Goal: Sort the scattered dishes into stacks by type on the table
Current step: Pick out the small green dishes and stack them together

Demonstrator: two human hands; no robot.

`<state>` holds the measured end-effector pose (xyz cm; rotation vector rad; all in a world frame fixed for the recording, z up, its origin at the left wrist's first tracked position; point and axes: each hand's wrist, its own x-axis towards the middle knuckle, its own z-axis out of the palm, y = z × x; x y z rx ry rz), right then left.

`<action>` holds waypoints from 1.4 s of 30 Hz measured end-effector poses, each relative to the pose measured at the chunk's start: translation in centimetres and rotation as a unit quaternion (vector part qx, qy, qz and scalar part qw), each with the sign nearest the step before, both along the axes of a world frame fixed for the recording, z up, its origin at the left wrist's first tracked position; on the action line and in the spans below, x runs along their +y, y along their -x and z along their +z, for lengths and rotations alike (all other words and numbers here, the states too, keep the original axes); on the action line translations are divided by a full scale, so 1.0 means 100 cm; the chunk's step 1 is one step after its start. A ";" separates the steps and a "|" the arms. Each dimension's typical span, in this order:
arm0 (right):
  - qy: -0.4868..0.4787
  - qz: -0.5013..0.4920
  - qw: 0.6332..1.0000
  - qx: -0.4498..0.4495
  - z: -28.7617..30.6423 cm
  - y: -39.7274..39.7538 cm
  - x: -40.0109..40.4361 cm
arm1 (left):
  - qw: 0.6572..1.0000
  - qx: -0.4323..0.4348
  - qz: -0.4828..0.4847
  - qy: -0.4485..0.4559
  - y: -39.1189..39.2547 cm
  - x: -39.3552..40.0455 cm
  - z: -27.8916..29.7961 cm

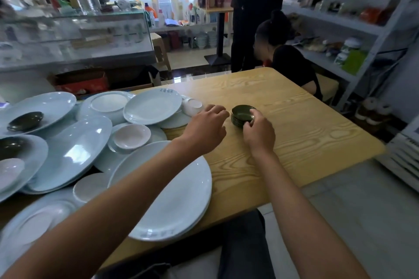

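**Small glazed dishes, glossy and breakable**

Nearest on the wooden worktop (294, 142) lies a large white plate (172, 199) — glazed, probably slick and heavy, best taken by its rim with both hands. Further out, the right hand (258, 131) curls its fingers round a stack of dark saucers (242, 116) standing on bare wood. These look light but chippable; gripping low on the stack's sides seems safest. The left hand (209, 125) hovers just beside it, loosely curled, holding nothing. Beyond, to the left, pale plates (152, 106) overlap — one dark saucer (25, 121) sits unsorted there.
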<state>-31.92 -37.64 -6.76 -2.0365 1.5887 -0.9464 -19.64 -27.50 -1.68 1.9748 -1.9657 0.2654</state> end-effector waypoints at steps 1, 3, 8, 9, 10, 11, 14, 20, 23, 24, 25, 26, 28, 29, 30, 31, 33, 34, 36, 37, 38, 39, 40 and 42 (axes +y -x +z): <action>-0.003 -0.005 1.000 0.008 0.002 -0.001 0.004 | 1.000 -0.002 0.005 -0.001 -0.002 0.002 -0.001; 0.010 -0.008 1.000 0.028 0.006 -0.004 0.013 | 1.000 -0.004 0.016 -0.001 -0.006 0.007 0.000; 0.104 0.079 0.991 0.041 0.021 -0.036 0.045 | 0.998 0.001 0.056 0.015 -0.032 0.027 0.006; 0.122 0.103 0.986 0.043 0.024 -0.046 0.053 | 0.997 0.004 0.069 0.018 -0.039 0.034 0.007; 0.138 0.123 0.982 0.045 0.027 -0.056 0.061 | 0.996 0.004 0.082 0.021 -0.047 0.041 0.009; 0.150 0.145 0.977 0.046 0.030 -0.068 0.069 | 0.995 0.006 0.097 0.025 -0.056 0.050 0.010; 0.165 0.205 0.964 0.038 0.038 -0.104 0.092 | 0.988 0.018 0.146 0.044 -0.083 0.079 0.015; 0.160 0.317 0.934 0.042 0.052 -0.172 0.144 | 0.962 0.031 0.263 0.068 -0.146 0.146 0.016; 0.161 0.366 0.916 0.042 0.054 -0.204 0.173 | 0.951 0.029 0.304 0.055 -0.178 0.182 0.013; 0.160 0.380 0.910 0.047 0.053 -0.215 0.182 | 0.946 0.030 0.319 0.051 -0.188 0.194 0.012; 0.159 0.395 0.903 0.055 0.052 -0.225 0.191 | 0.941 0.033 0.333 0.052 -0.197 0.205 0.011; 0.159 0.411 0.896 0.060 0.051 -0.235 0.200 | 0.935 0.036 0.348 0.053 -0.205 0.216 0.009; 0.161 0.442 0.880 0.064 0.048 -0.251 0.216 | 0.923 0.035 0.379 0.056 -0.219 0.235 0.007; 0.163 0.455 0.873 0.066 0.047 -0.260 0.224 | 0.916 0.037 0.395 0.056 -0.228 0.244 0.005; 0.164 0.466 0.867 0.067 0.046 -0.267 0.232 | 0.909 0.041 0.411 0.055 -0.235 0.252 0.003; 0.162 0.474 0.863 0.069 0.046 -0.274 0.239 | 0.903 0.045 0.424 0.051 -0.243 0.259 0.001; 0.157 0.486 0.857 0.070 0.044 -0.284 0.250 | 0.895 0.058 0.441 0.030 -0.258 0.269 -0.005; 0.154 0.491 0.855 0.067 0.044 -0.288 0.255 | 0.893 0.062 0.446 0.014 -0.265 0.273 -0.009; 0.146 0.497 0.853 0.060 0.041 -0.294 0.259 | 0.891 0.041 0.451 -0.024 -0.278 0.274 -0.015; 0.142 0.498 0.853 0.059 0.040 -0.296 0.261 | 0.890 0.023 0.453 -0.045 -0.283 0.274 -0.018; 0.138 0.499 0.854 0.061 0.039 -0.297 0.261 | 0.889 0.008 0.453 -0.067 -0.288 0.272 -0.020; 0.135 0.498 0.854 0.064 0.039 -0.298 0.261 | 0.888 0.000 0.452 -0.088 -0.293 0.271 -0.022; 0.133 0.498 0.854 0.069 0.038 -0.299 0.260 | 0.887 0.001 0.450 -0.108 -0.297 0.269 -0.024; 0.132 0.494 0.856 0.076 0.036 -0.300 0.258 | 0.881 0.024 0.449 -0.148 -0.303 0.266 -0.027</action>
